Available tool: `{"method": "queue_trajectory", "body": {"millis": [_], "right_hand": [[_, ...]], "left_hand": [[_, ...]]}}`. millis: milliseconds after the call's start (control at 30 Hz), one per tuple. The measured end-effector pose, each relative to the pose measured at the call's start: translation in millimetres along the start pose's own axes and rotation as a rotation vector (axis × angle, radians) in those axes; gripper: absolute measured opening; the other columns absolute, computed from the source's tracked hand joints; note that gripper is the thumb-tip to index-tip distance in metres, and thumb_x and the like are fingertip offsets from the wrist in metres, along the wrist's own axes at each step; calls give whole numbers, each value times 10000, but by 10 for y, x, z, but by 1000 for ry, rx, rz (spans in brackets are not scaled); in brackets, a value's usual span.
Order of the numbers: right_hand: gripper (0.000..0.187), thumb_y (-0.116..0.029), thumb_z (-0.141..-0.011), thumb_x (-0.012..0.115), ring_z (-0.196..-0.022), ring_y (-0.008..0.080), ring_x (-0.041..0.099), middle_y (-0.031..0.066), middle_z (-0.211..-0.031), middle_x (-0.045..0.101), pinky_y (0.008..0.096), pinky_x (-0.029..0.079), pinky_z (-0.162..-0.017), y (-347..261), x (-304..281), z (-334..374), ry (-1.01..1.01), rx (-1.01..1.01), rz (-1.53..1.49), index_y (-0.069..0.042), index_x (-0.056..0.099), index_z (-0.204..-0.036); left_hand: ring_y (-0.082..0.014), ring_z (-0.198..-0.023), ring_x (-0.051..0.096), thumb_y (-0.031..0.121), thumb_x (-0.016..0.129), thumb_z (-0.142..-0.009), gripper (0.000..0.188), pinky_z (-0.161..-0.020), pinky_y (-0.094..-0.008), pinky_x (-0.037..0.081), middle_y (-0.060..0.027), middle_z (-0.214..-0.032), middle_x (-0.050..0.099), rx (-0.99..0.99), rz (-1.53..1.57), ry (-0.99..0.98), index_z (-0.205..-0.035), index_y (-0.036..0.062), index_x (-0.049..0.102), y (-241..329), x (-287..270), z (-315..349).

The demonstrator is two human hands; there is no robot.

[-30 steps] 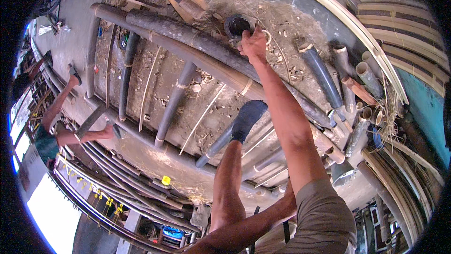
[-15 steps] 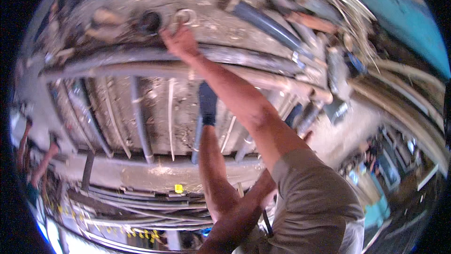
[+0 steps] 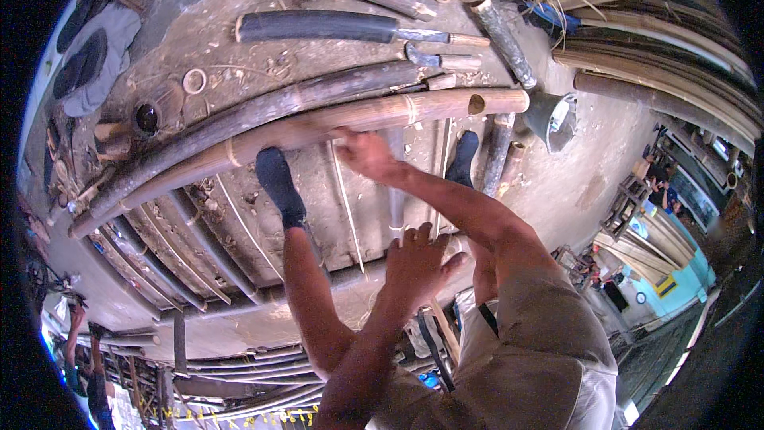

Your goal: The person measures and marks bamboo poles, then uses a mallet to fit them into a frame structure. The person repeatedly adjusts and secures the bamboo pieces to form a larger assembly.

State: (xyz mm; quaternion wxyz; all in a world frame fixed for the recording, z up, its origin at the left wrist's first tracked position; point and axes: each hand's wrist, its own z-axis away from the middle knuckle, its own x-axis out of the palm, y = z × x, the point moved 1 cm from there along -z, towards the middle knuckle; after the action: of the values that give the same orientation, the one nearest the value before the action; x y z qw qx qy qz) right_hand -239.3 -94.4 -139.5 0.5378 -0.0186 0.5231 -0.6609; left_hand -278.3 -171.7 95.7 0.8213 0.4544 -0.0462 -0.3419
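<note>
My right hand [image 3: 368,156] is at the near edge of a long brown bamboo pole [image 3: 358,114]. Its fingers look bent but are smeared, so what they hold, if anything, cannot be made out. Nearer to me, my left hand [image 3: 419,265] hovers with fingers spread and nothing in it. The pole has a dark oval hole near its right end and lies across a ladder-like frame of bamboo rungs [image 3: 205,231]. A darker bamboo pole [image 3: 318,94] runs along its far side. My dark-socked left foot [image 3: 277,179] and right foot [image 3: 463,158] stand among the rungs.
Beyond the poles lie a black-sleeved blade [image 3: 318,27], a hammer-like tool [image 3: 442,60], a pale ring [image 3: 194,81] and a dark cup [image 3: 148,118]. A bucket [image 3: 551,121] stands past the right end. Bamboo strips [image 3: 660,64] are stacked at right; wood shavings litter the floor.
My right hand has drawn back from the pale ring on the far floor to the near pole. My left hand has come up into view, fingers spread. The whole view has shifted.
</note>
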Motion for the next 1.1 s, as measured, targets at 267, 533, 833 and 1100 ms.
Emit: {"method": "queue_trajectory", "body": {"millis": [267, 533, 833, 1100], "right_hand": [[458, -210, -934, 534, -1255, 350, 523, 113, -1349, 572, 500, 458, -1036, 2410, -1634, -57, 187, 291, 854, -169, 535, -1389], [458, -286, -922, 576, -1252, 409, 531, 160, -1394, 521, 612, 394, -1073, 3003, -1927, -348, -155, 365, 801, -116, 525, -1344], [497, -372, -831, 793, -962, 254, 703, 148, -995, 748, 341, 536, -867, 2831, -2074, -217, -203, 133, -383, -20, 678, -1164], [555, -454, -785, 817, -1116, 335, 622, 142, -1178, 711, 420, 425, -1055, 3048, -1584, -177, -127, 70, -382, -98, 706, -1197]], "left_hand": [[-366, -1100, 632, 493, 625, -942, 563, -893, -522, 519, -176, -1270, 603, -59, -51, 24, -1353, 112, 574, -3, 548, -355], [-393, -1139, 619, 409, 624, -960, 573, -956, -503, 501, -211, -1277, 619, -145, -15, -112, -1370, 19, 532, 40, 814, -707], [-397, -1105, 622, 410, 638, -956, 576, -921, -512, 511, -211, -1248, 617, -168, 51, -68, -1392, 50, 527, 97, 903, -950], [-382, -1063, 626, 429, 633, -961, 574, -900, -494, 521, -191, -1226, 611, -115, -10, -10, -1379, 50, 531, 71, 887, -1067]]}}
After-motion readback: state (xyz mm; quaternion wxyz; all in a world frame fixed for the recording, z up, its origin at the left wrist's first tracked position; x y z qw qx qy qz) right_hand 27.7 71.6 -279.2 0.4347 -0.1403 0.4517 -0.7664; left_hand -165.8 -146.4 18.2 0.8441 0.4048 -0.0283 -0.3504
